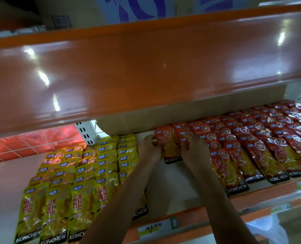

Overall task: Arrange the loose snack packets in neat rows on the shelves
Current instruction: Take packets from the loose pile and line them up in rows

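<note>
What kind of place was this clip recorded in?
Most likely a shop aisle: orange shelves stocked with rows of yellow packets and red packets, and a paper label on the shelf edge.

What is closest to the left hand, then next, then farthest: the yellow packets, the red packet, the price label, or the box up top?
1. red packet: touching, pinched by the left hand, on its right side.
2. yellow packets: just beside it, to the left.
3. price label: lower down, on the front edge.
4. box: high above, at the very top.
</note>
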{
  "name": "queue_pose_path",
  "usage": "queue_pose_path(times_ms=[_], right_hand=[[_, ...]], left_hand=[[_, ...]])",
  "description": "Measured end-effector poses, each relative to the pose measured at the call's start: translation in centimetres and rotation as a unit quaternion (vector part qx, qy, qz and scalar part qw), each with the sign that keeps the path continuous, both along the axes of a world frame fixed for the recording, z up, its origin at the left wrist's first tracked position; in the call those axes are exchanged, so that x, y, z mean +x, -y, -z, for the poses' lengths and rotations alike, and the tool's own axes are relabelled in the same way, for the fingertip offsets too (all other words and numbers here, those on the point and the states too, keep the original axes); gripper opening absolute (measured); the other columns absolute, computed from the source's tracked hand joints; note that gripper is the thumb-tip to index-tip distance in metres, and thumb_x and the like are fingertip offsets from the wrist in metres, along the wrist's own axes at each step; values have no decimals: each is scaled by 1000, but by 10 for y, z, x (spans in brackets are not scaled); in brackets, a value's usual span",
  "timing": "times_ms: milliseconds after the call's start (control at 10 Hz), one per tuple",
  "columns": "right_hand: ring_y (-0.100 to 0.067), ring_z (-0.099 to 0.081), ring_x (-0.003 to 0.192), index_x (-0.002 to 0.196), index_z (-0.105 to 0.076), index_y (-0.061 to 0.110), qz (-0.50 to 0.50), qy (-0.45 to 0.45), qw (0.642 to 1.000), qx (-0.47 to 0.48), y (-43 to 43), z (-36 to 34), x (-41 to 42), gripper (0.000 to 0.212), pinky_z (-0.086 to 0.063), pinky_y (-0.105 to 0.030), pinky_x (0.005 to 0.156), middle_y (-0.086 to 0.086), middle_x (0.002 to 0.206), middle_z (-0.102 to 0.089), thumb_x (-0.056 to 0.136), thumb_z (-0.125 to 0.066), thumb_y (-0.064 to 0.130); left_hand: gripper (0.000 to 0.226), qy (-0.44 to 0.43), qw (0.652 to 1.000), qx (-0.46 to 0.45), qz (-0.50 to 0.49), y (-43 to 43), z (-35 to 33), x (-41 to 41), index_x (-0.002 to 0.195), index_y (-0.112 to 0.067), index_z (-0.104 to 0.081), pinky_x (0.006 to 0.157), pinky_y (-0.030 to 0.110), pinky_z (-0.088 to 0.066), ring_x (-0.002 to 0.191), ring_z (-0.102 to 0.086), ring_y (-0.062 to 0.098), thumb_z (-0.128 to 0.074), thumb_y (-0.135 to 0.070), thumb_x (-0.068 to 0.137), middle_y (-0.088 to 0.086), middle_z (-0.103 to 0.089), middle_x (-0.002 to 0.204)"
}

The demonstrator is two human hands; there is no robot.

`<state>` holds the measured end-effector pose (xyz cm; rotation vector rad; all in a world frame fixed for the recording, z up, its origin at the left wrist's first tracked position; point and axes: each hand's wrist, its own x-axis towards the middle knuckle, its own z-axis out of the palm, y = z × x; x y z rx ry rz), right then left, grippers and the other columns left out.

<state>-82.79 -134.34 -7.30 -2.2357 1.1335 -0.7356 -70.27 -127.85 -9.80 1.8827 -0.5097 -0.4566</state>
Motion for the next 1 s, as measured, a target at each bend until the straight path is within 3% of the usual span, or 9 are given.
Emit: queue_pose_path(times_ms=[200, 300, 400, 600, 800, 900, 1000], right_hand=[[-20, -53, 117, 132, -54, 10, -3, -21, 1000, 15, 0, 2, -3, 37, -45, -32, 96, -7, 128, -58, 95, -52, 14], [-19, -54, 116, 132, -54, 10, -4, -23, 1000, 16, 1, 2, -5, 37, -46, -31, 95, -6, 128, -58, 95, -52, 14], [-19, -54, 115, 131, -55, 10, -3, -22, 1000, 19, 1, 2, -5, 37, -45, -29, 92, -6, 128, -58, 94, -53, 13], [-20, -54, 116, 130, -55, 10, -12, -27, 999, 24, -2, 0, -3, 37, -44, -30, 94, -7, 127, -58, 94, -53, 16], [-28, -57, 108, 120, -61, 8, -17, -32, 998, 46, -9, -4, 1, 29, -46, -37, 91, -12, 116, -63, 94, -51, 15], [-28, -57, 109, 122, -59, 8, -38, -37, 998, 44, -16, -6, 11, 30, -45, -37, 92, -12, 117, -62, 94, -51, 15], [-27, -56, 110, 124, -58, 9, -67, -53, 996, 39, -28, -7, 25, 31, -45, -36, 93, -11, 119, -62, 96, -50, 19]], left_hand=[[39, 49, 998, 36, 31, 3, 4, -6, 123, -16, -60, 77, 30, -56, 85, -66, 12, -70, -22, 86, 4, -71, 104], [39, 75, 996, 47, 32, 6, 5, -8, 123, -15, -60, 66, 18, -47, 79, -62, 8, -71, -24, 86, 4, -71, 102], [40, 117, 990, 76, 31, 6, 3, -10, 122, -14, -61, 69, 18, -43, 82, -62, 9, -71, -26, 85, 4, -71, 101], [41, 155, 979, 119, 59, 7, 1, -12, 119, -12, -63, 79, 26, -47, 94, -66, 19, -72, -32, 84, 7, -71, 103], [40, 180, 972, 146, 49, 3, 1, -13, 119, -10, -61, 74, 25, -41, 97, -65, 22, -66, -35, 88, 7, -71, 103], [37, 255, 952, 159, 55, -10, -12, -15, 119, -11, -60, 77, 28, -43, 98, -64, 22, -62, -35, 91, 7, -69, 105], [38, 274, 949, 143, 67, -23, -21, -7, 126, -13, -58, 85, 32, -46, 103, -61, 23, -60, -30, 92, 9, -64, 115]])
